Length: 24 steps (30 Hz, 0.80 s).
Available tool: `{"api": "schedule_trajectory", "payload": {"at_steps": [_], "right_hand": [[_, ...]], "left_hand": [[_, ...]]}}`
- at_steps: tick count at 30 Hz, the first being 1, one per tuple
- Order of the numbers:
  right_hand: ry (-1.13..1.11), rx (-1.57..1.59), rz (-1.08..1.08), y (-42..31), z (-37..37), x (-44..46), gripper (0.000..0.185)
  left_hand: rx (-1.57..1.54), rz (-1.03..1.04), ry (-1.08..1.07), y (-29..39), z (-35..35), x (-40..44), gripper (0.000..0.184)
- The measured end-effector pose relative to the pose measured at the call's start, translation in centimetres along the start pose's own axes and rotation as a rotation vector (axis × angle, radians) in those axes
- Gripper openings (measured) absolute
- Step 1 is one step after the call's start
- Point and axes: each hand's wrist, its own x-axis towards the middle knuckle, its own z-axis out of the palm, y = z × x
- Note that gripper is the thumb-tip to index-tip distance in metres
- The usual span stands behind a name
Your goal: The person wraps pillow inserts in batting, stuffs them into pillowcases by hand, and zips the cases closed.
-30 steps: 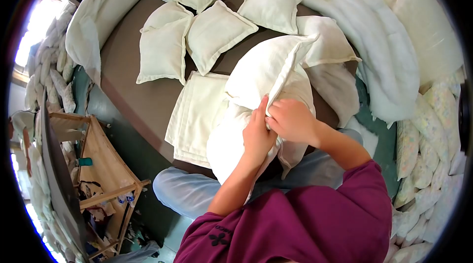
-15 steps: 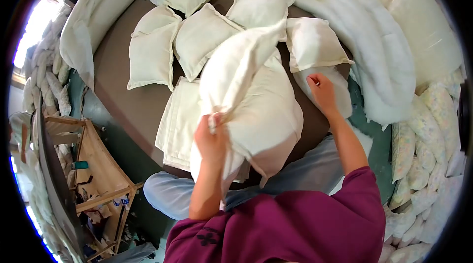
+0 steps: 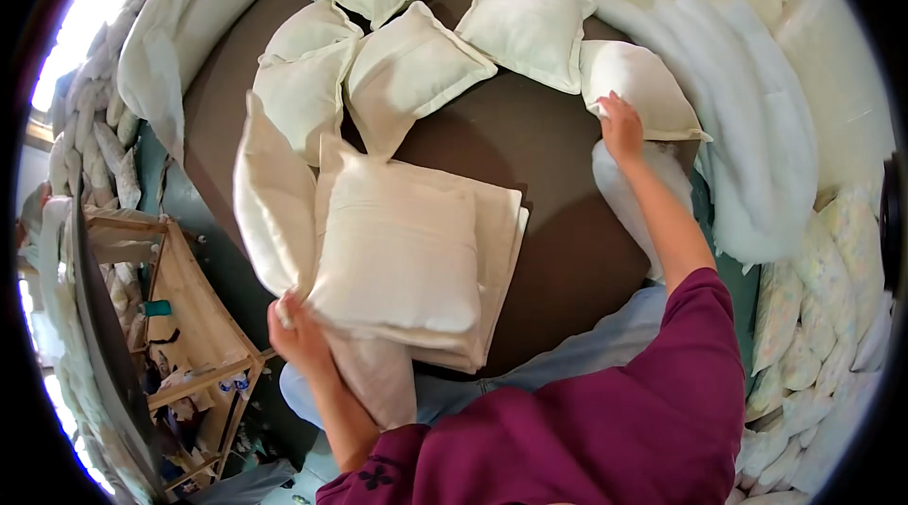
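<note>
My left hand [image 3: 301, 335] is closed on the gathered edge of a cream cushion cover [image 3: 272, 207], whose cloth stands up at the left and hangs down toward my lap. Beside it, a plump-looking cream cushion [image 3: 397, 250] rests on a stack of flat cream covers [image 3: 501, 221]. My right hand [image 3: 621, 131] is closed, fingertips together at the lower left edge of a filled cushion [image 3: 638, 84]. What those fingers pinch, if anything, I cannot make out. Just below that hand lies white stuffing [image 3: 634, 188].
Several filled cushions [image 3: 416, 65] lie across the far side of the brown round table [image 3: 553, 250]. Thick white batting [image 3: 747, 117] runs along the right edge; a batting roll [image 3: 213, 4] stands far left. A wooden shelf frame [image 3: 203, 316] is at left, piled floral cushions [image 3: 804, 287] at right.
My left hand has swung the cream cover down and left, uncovering the cushion and stack in the middle. My right hand has moved up to the right-hand cushion's edge.
</note>
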Motion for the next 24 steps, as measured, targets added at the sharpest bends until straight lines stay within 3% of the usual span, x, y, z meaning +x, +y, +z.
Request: {"api": "schedule_trajectory", "payload": {"at_steps": [3, 4, 7, 11, 15, 17, 21, 24], "right_hand": [[-0.103, 0.045, 0.059, -0.8, -1.1, 4.2, 0.03], [-0.065, -0.069, -0.15, -0.4, -0.4, 4.8, 0.028], [-0.504, -0.438, -0.136, -0.3, 2.9, 6.0, 0.025], [-0.44, -0.582, -0.177, -1.2, 6.8, 6.9, 0.045], [-0.286, -0.47, -0.042, -0.1, 9.2, 9.9, 0.017], [-0.249, -0.457, 0.054, -1.3, 7.7, 11.8, 0.013], [-0.278, -0.37, 0.052, -4.1, 6.6, 16.4, 0.018], [-0.399, -0.321, -0.026, -10.1, 8.0, 18.4, 0.029]], "left_hand": [[-0.003, -0.107, -0.059, -1.9, 4.3, 2.3, 0.028], [-0.029, -0.121, -0.052, -1.4, 4.6, 3.3, 0.028], [-0.083, -0.164, -0.046, -2.3, 5.3, 4.3, 0.029], [-0.112, -0.21, -0.066, -3.0, 5.2, 4.9, 0.029], [-0.149, -0.254, -0.078, -3.3, 5.5, 4.8, 0.028], [-0.15, -0.275, -0.076, -3.5, 5.6, 4.7, 0.027], [-0.184, -0.306, -0.085, -3.7, 5.9, 4.5, 0.026], [-0.206, -0.332, -0.1, -3.7, 5.9, 4.4, 0.025]]}}
